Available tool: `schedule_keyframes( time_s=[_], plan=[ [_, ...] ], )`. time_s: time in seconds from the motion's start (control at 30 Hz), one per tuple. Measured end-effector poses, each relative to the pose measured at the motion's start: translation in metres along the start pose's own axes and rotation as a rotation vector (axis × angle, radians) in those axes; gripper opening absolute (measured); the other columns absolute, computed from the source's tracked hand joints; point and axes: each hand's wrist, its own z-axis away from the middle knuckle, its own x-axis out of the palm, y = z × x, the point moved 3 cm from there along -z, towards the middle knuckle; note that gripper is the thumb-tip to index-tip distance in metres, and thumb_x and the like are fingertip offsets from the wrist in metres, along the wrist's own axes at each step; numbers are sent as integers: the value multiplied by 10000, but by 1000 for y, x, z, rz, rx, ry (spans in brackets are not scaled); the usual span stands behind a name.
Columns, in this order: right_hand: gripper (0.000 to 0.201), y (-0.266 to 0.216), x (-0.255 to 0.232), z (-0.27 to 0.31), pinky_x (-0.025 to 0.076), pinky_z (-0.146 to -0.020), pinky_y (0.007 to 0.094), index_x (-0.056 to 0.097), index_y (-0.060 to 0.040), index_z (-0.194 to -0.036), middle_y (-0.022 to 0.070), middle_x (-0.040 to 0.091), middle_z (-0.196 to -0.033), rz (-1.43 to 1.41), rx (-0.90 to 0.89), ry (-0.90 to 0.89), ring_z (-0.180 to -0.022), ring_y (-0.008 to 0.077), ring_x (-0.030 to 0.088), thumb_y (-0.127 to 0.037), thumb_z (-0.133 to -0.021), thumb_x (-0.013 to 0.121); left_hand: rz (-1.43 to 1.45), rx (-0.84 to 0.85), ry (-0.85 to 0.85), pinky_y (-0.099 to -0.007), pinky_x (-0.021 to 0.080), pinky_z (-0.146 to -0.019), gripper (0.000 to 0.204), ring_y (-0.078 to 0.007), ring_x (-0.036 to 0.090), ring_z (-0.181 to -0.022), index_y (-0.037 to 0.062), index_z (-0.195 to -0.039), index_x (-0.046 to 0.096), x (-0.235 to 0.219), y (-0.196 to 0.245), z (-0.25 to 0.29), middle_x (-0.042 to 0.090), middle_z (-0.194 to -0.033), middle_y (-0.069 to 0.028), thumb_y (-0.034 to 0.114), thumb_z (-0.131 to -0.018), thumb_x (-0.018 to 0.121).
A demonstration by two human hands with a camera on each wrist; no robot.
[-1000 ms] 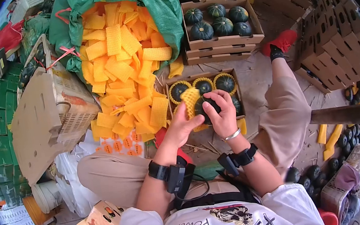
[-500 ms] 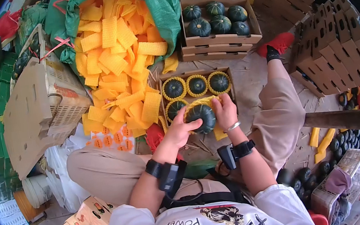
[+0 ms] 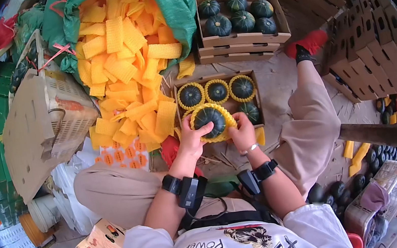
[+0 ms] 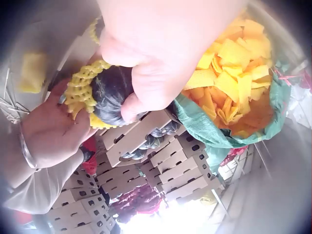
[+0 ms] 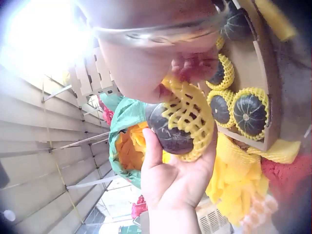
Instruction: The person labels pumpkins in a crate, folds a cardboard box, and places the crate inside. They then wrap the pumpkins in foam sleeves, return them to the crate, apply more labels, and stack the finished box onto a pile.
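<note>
Over on the left, a pale woven plastic basket (image 3: 70, 109) lies tipped on its side under a sheet of brown cardboard (image 3: 30, 133). Next to it, a big green mesh sack (image 3: 175, 4) spills a heap of yellow foam net sleeves (image 3: 122, 58) across the floor.

Now to the middle: the person sits on the floor, and the left hand (image 3: 192, 138) cups the near-left side of a dark green round squash (image 3: 208, 118), its fingers curled around it, thumb up on the top. The squash wears a yellow foam net sleeve of its own (image 3: 227, 119), pulled round its sides with the crown bare. It is held up over the near-left corner of a shallow brown cardboard tray (image 3: 256, 96) on the floor just ahead of the knees.

The right hand (image 3: 243, 135) grips the near-right side of the same squash, fingers clenched on the netting.

In that tray three netted squashes (image 3: 216, 91) line the far row, and one more sits near right. Beyond it, another cardboard box holds bare green squashes (image 3: 239, 15). Far right, stacks of folded cardboard cartons (image 3: 381, 40) stand.
</note>
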Motion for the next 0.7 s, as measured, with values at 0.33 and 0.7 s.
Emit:
schedule_keyframes(
  time_s=[0.33, 0.7],
  plan=[
    [376, -8, 11, 1, 444, -897, 385, 521, -22, -1157, 109, 605, -1065, -1054, 17, -311, -985, 243, 575, -303, -927, 423, 116, -256, -354, -421, 521, -699, 589, -220, 538, -1022, 207, -1279, 365, 6, -8, 6, 497, -1175, -43, 175, -785, 686],
    [303, 47, -36, -86, 484, -765, 404, 577, -90, -1094, 204, 600, -987, 673, -240, -34, -864, 352, 595, -225, -825, 549, -1248, 491, -360, -356, 369, -931, 813, -336, 461, -1051, 127, -1244, 430, 30, -30, -68, 457, -1104, -184, 333, -547, 795]
  ],
)
